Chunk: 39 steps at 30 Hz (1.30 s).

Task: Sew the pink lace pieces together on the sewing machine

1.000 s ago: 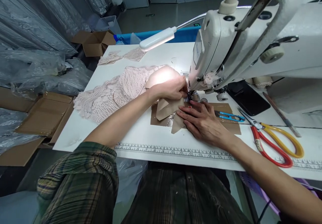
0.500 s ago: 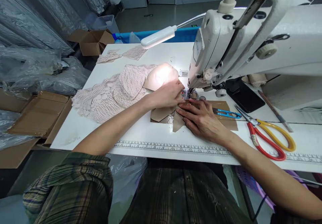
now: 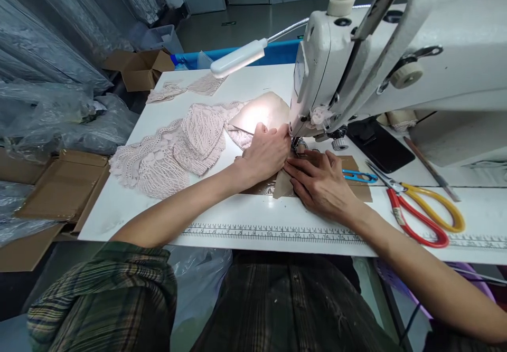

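My left hand [image 3: 267, 154] is closed on the edge of a beige fabric cup [image 3: 273, 104], just left of the sewing machine's presser foot [image 3: 295, 144]. The cup rises behind my knuckles under the lamp, and pale pink lace [image 3: 158, 157] trails away from it to the left. My right hand [image 3: 322, 186] lies palm down, its fingers stretched over a beige fabric flap [image 3: 283, 186] close to the needle area. My fingers hide much of the fabric at the foot. Blue thread snips [image 3: 359, 176] lie beside my right hand.
The white sewing machine [image 3: 368, 72] fills the upper right. Red and yellow scissors [image 3: 420, 215] and a black phone [image 3: 382, 146] lie to the right. A lamp [image 3: 240, 58] hangs over the table. Cardboard boxes [image 3: 59, 188] stand at the left. A ruler strip [image 3: 277, 232] runs along the front edge.
My left hand has turned and its fingers have curled further in by the presser foot. The cup has swung toward the machine and its underside shows more. My right hand stays pressed on the fabric.
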Available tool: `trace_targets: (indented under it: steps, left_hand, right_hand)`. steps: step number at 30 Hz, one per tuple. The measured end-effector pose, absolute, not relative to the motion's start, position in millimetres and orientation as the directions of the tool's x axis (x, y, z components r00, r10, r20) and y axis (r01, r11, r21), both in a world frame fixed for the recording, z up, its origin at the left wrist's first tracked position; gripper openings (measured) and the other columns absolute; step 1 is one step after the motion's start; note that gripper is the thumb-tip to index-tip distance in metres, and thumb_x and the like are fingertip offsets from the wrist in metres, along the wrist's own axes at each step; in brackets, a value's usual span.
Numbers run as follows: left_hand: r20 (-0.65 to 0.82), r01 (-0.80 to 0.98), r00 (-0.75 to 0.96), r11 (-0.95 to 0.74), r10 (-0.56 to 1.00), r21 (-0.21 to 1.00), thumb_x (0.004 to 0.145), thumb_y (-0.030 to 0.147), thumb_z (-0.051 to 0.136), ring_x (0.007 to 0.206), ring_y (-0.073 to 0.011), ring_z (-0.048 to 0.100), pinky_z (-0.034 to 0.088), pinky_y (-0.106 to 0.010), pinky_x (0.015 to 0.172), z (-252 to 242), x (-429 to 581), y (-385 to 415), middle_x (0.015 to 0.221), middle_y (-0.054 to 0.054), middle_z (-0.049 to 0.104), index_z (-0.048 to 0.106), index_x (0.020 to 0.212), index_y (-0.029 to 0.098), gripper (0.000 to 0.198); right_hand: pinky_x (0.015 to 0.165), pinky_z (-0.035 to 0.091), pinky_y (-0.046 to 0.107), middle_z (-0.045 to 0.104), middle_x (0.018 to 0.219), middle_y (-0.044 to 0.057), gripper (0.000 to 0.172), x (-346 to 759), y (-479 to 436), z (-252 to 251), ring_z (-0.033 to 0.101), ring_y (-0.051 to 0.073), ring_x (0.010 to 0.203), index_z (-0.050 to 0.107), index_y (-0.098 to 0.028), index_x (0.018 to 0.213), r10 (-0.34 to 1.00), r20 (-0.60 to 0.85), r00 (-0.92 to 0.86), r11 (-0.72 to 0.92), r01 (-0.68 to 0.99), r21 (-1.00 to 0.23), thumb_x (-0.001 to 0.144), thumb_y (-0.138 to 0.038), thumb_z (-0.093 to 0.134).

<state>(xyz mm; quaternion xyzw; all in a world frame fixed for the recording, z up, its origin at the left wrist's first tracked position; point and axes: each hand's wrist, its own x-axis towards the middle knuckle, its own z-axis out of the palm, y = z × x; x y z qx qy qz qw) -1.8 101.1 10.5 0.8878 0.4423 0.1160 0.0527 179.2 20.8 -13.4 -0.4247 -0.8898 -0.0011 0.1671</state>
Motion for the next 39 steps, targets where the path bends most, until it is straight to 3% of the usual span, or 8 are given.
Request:
trace_targets:
  steps: [4,7,13,27,31,33,35,39]
  left_hand:
    - [0.101,0.770,0.620,-0.628,0.778,0.110,0.089,0.010,0.038,0.093,-0.0292,0.052,0.040,-0.046,0.077,11,-8,103,0.098,-0.014,0.059,0.058,0.097,0.017,0.023]
    - [0.087,0.758,0.642,-0.647,0.762,0.076,0.094,0.014,0.037,0.088,-0.0254,0.052,0.041,-0.044,0.076,12,-16,104,0.110,-0.014,0.057,0.055,0.097,0.016,0.018]
    - [0.140,0.754,0.606,-0.622,0.783,0.211,0.100,0.020,0.034,0.093,-0.0240,0.054,0.044,-0.046,0.086,6,-20,104,0.110,-0.012,0.058,0.052,0.094,0.018,0.019]
    - [0.205,0.796,0.556,-0.587,0.805,0.146,0.100,0.013,0.031,0.087,-0.0213,0.052,0.045,-0.039,0.082,-1,-12,107,0.106,-0.013,0.059,0.054,0.098,0.015,0.023]
    - [0.305,0.827,0.513,-0.557,0.802,0.074,0.102,0.015,0.031,0.098,-0.0238,0.055,0.045,-0.039,0.086,5,-9,98,0.117,-0.016,0.061,0.058,0.104,0.013,0.027]
    - [0.256,0.836,0.532,-0.549,0.807,-0.009,0.103,0.020,0.032,0.101,-0.0271,0.056,0.044,-0.043,0.089,13,-7,84,0.119,-0.017,0.063,0.062,0.106,0.011,0.031]
    - [0.084,0.800,0.600,-0.598,0.796,-0.044,0.103,0.026,0.037,0.099,-0.0286,0.058,0.044,-0.044,0.089,20,-5,67,0.117,-0.018,0.066,0.064,0.111,0.009,0.033]
    - [-0.045,0.792,0.604,-0.606,0.796,-0.078,0.101,0.025,0.041,0.124,-0.0354,0.054,0.042,-0.051,0.104,23,-5,51,0.147,-0.021,0.052,0.055,0.136,0.008,0.041]
  right_hand:
    - [0.104,0.031,0.056,0.064,0.137,0.007,0.039,182,25,-14,0.044,0.035,0.130,0.066,-0.020,0.132,0.764,0.323,-0.558,0.629,0.756,-0.180,0.101,-0.029,0.044]
    - [0.098,0.038,0.051,0.066,0.132,0.008,0.036,188,30,-16,0.048,0.032,0.122,0.070,-0.021,0.127,0.772,0.352,-0.529,0.624,0.734,-0.266,0.100,-0.035,0.051]
    - [0.092,0.043,0.045,0.067,0.119,0.008,0.027,198,34,-18,0.053,0.027,0.111,0.077,-0.030,0.114,0.803,0.367,-0.469,0.592,0.700,-0.400,0.093,-0.042,0.063]
    - [0.088,0.041,0.044,0.063,0.113,0.013,0.032,192,27,-16,0.054,0.026,0.104,0.074,-0.024,0.121,0.811,0.381,-0.444,0.563,0.768,-0.306,0.099,-0.032,0.052]
    - [0.086,0.040,0.045,0.060,0.116,0.015,0.037,192,27,-17,0.052,0.027,0.102,0.069,-0.021,0.129,0.814,0.351,-0.463,0.554,0.800,-0.230,0.097,-0.026,0.051]
    - [0.084,0.040,0.046,0.060,0.115,0.016,0.040,193,27,-18,0.051,0.028,0.100,0.067,-0.020,0.132,0.811,0.346,-0.472,0.554,0.809,-0.196,0.096,-0.025,0.050]
    - [0.083,0.041,0.046,0.059,0.115,0.016,0.040,193,26,-18,0.051,0.028,0.100,0.067,-0.021,0.132,0.799,0.353,-0.487,0.571,0.799,-0.189,0.096,-0.025,0.050]
    - [0.085,0.042,0.045,0.060,0.117,0.015,0.038,193,24,-16,0.051,0.027,0.103,0.068,-0.023,0.130,0.791,0.361,-0.495,0.590,0.773,-0.232,0.096,-0.025,0.051]
